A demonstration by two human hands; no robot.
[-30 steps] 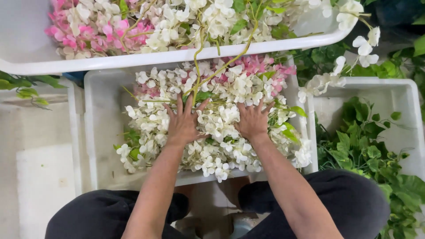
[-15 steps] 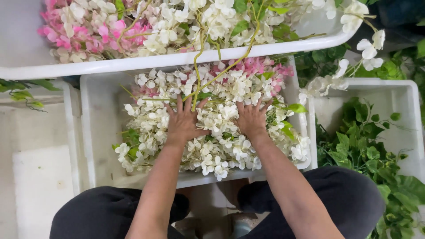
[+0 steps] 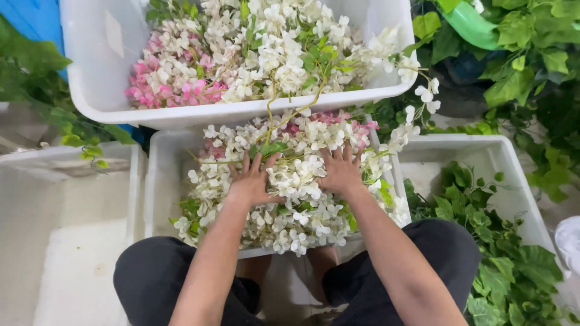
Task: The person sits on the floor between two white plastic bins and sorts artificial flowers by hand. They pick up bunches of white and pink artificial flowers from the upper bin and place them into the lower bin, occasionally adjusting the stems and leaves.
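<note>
Here we press both palms flat, fingers spread wide, left hand and right hand, holding nothing, on the heap of white artificial blossom garlands in the near white plastic crate. We keep pressure even. The heap's long axis runs left to right; individual strand directions cannot be told.

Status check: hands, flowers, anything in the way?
Left hand and right hand flat, open, on white flowers in middle bin. Green stem drapes across from upper bin.
</note>
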